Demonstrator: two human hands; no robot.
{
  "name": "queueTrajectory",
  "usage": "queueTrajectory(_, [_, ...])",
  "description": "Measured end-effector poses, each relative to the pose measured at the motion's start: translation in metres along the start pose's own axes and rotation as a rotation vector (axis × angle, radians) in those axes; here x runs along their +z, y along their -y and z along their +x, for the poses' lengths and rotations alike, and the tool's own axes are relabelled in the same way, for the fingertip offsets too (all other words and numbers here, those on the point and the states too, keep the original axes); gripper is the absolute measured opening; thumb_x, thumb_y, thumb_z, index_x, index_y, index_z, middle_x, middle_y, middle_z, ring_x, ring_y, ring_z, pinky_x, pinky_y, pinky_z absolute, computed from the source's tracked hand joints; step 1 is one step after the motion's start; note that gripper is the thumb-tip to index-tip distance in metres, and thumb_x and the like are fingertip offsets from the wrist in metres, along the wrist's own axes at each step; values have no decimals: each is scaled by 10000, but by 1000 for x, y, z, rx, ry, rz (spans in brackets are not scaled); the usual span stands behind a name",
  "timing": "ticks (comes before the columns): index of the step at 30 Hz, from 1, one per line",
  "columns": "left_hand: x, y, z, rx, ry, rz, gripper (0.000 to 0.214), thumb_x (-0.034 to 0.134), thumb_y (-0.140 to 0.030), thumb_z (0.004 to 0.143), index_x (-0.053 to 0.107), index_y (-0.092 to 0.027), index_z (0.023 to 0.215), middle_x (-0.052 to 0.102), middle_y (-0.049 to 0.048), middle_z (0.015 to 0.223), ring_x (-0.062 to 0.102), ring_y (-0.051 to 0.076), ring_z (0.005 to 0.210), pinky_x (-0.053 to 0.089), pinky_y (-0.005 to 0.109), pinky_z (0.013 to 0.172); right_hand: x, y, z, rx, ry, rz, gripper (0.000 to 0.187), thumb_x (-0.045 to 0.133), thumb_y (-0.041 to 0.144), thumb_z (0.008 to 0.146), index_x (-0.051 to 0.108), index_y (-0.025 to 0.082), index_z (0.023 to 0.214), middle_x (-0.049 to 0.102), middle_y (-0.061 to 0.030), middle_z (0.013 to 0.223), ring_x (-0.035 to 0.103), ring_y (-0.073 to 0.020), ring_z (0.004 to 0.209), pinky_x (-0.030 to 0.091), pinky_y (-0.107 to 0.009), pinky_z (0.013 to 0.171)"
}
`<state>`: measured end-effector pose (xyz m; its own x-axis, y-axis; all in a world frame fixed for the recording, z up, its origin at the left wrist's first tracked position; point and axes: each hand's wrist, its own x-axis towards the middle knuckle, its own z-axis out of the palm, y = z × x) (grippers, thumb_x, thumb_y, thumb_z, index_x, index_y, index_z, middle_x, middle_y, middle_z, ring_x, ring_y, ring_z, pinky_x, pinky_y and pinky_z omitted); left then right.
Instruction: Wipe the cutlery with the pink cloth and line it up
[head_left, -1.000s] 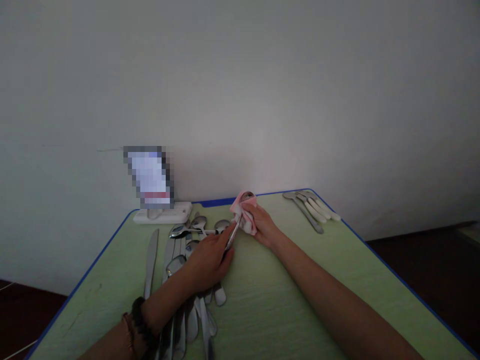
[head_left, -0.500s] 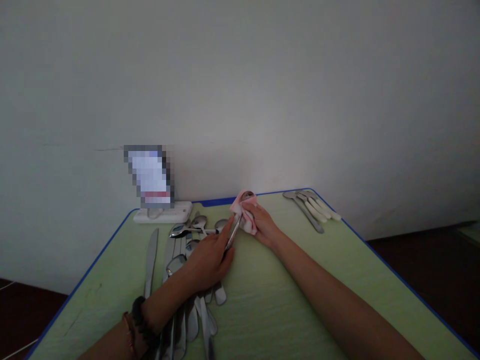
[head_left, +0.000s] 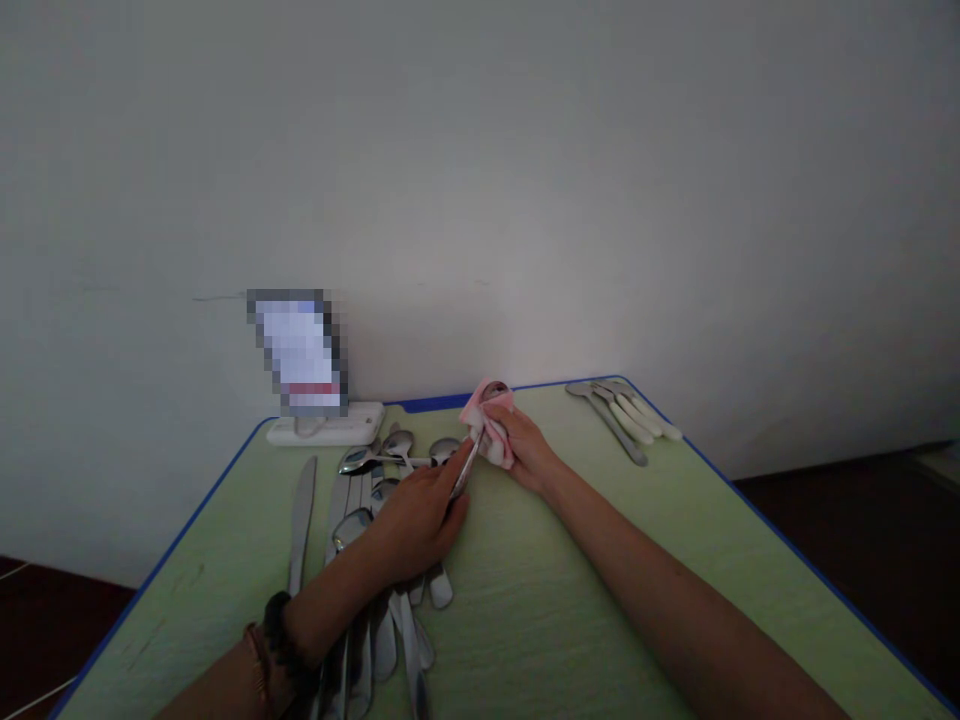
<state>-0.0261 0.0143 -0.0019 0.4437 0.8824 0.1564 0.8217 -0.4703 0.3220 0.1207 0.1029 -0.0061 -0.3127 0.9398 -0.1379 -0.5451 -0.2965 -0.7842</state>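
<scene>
Left hand [head_left: 415,522] gripped spoon [head_left: 466,468] by the handle; right hand [head_left: 529,452] bunched pink cloth [head_left: 496,446] round its upper end, toward table [head_left: 540,590] far edge. Spoon looked light, stiff, slick; handle seemed best hold. Pink cloth looked soft.

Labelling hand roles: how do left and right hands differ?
Left hand holds a metal utensil's handle; right hand holds a pink cloth around its far end. Left wears bracelets; right shows none. Left hand overlaps the cutlery pile in view; right hand doesn't. Both hands grip.
</scene>
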Motion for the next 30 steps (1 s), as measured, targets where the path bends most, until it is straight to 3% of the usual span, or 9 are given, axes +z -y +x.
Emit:
queueTrajectory(12, [1,2,-1,23,-22,-7,566,369,-234,867,211,-114,1397,605,96,870,562,224,793,431,343,736,0,0,0,-6,2,6,85,600,200,719,550,150,765,627,7,584,575,-98,487,490,-208,494])
queueTrajectory(20, [2,1,0,17,-38,16,659,367,-212,865,40,-129,1431,579,50,769,543,203,706,420,313,677,-1,-2,2,-6,-17,25,74,609,186,707,556,149,743,616,21,578,558,-79,487,465,-176,489])
queueTrajectory(30, [0,0,0,19,-28,-36,634,371,-210,857,111,-144,1431,605,66,829,552,207,745,418,333,724,0,0,-1,4,19,1,73,583,200,730,546,157,776,629,7,585,563,-95,477,457,-187,460])
